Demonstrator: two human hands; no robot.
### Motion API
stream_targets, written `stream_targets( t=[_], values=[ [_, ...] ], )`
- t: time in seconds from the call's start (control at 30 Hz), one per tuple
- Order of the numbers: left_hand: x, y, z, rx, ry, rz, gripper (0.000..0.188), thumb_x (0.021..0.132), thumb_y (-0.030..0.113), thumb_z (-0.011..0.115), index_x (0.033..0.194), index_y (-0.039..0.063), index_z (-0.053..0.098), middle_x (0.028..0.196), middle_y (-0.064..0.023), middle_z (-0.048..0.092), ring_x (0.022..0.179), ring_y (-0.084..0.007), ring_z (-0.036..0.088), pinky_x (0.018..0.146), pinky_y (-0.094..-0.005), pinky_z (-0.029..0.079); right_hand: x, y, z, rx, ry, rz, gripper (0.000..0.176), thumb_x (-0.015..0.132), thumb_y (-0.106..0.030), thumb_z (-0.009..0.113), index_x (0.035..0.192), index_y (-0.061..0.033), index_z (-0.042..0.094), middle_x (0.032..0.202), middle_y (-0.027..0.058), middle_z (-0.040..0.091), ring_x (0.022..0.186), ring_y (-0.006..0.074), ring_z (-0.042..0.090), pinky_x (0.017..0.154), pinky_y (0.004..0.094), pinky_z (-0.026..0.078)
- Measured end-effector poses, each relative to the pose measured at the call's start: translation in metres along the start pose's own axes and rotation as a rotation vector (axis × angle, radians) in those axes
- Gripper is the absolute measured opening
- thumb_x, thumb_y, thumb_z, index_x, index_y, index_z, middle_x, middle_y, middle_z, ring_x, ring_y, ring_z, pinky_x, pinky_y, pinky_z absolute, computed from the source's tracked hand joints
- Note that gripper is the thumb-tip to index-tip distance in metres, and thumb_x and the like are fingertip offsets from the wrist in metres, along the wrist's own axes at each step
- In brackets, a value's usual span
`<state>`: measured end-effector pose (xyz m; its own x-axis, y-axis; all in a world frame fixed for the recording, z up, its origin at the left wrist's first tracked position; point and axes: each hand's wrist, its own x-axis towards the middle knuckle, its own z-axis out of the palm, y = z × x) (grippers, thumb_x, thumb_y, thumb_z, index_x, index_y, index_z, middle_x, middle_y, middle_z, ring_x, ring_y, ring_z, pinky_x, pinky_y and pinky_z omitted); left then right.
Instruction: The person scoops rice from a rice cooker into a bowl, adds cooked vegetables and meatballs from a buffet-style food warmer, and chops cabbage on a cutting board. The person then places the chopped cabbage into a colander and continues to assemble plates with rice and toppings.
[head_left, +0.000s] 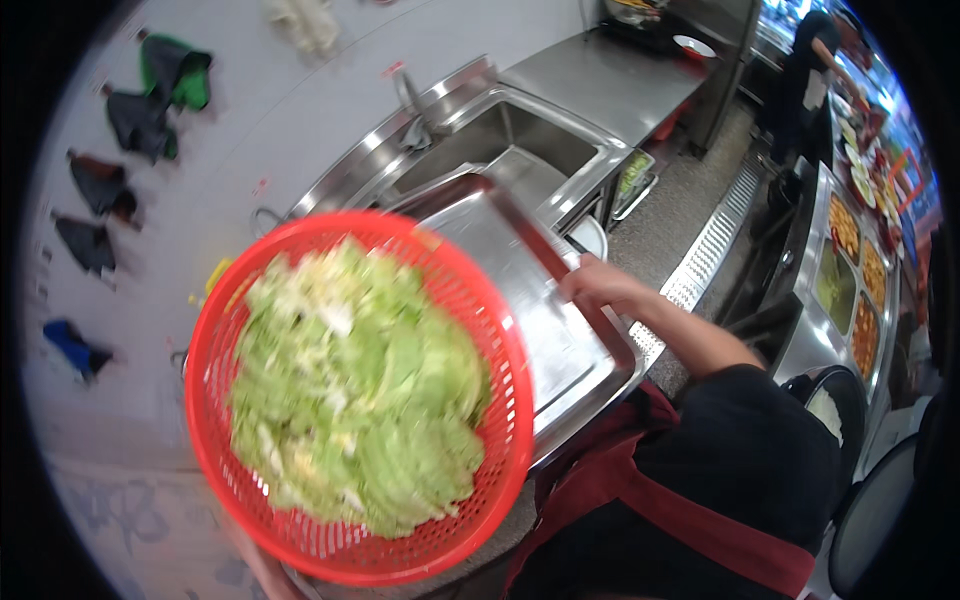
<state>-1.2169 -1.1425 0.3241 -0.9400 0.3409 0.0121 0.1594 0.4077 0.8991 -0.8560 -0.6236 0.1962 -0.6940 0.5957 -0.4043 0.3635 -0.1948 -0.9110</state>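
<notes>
A round red plastic colander full of shredded pale green leaf vegetable fills the left and middle foreground, overlapping one end of a rectangular stainless steel tray. My right hand grips the raised long rim of this tray, which holds nothing on the part that shows. At the bottom left my left forearm reaches up behind the colander's rim; the left hand itself is hidden there, so its grip cannot be seen. The colander's underside is also out of sight.
A stainless steel sink with a faucet adjoins a metal counter. Cloths hang on the wall at left. A floor drain grate runs past food pans at right. A person in dark clothes stands farther back.
</notes>
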Motion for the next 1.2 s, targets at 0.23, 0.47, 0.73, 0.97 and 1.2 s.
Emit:
stream_targets(
  t=[0.23,0.47,0.73,0.97,1.2],
  values=[
    [0.119,0.097,0.28,-0.09,-0.559,0.208,0.024,0.097,0.021,0.059,0.103,-0.001,0.068,0.094,-0.0039,0.068,0.079,-0.0103,0.061,0.069,-0.0293,0.052,-0.14,-0.033,-0.159,0.026,0.639,0.093,0.01,0.068,-0.007,0.057,0.07,-0.0013,0.065,0.06,0.0026,0.058,0.051,0.013,0.054,0.05,0.0256,0.041],
    [0.184,0.064,0.526,-0.144,-0.831,-0.118,0.045,0.104,0.036,0.043,0.095,0.0,0.068,0.083,-0.0085,0.066,0.077,-0.0173,0.059,0.074,-0.0355,0.046,-0.157,0.071,-0.159,0.09,1.023,0.142,0.014,0.07,-0.006,0.051,0.058,-0.0045,0.057,0.052,-0.0016,0.048,0.043,0.0084,0.045,0.04,0.0261,0.029],
    [0.222,-0.003,0.629,0.001,-0.971,-0.044,0.059,0.102,0.055,0.038,0.085,0.005,0.063,0.081,-0.0081,0.062,0.074,-0.0171,0.056,0.068,-0.0345,0.046,-0.152,0.226,-0.063,0.376,1.19,0.201,0.013,0.067,-0.009,0.055,0.055,-0.0054,0.056,0.053,0.0003,0.048,0.047,0.013,0.046,0.046,0.0299,0.033],
    [0.215,0.044,0.591,-0.24,-0.715,-0.032,0.081,0.101,0.061,0.038,0.154,-0.001,0.027,0.161,-0.0172,0.026,0.15,-0.0286,0.022,0.12,-0.041,0.018,-0.098,0.238,-0.062,0.566,1.131,0.221,0.015,0.078,-0.01,0.053,0.074,0.0001,0.063,0.071,0.0042,0.057,0.067,0.0167,0.054,0.062,0.0298,0.042],
    [0.121,0.051,0.267,-0.133,-0.546,0.423,0.04,0.105,0.031,0.051,0.131,0.003,0.062,0.128,-0.0066,0.065,0.119,-0.0139,0.058,0.102,-0.0294,0.043,-0.053,0.237,-0.113,0.79,1.029,0.122,0.023,0.088,-0.023,0.065,0.1,-0.0036,0.061,0.086,0.0059,0.062,0.077,0.0188,0.059,0.071,0.0345,0.051]
  ],
)
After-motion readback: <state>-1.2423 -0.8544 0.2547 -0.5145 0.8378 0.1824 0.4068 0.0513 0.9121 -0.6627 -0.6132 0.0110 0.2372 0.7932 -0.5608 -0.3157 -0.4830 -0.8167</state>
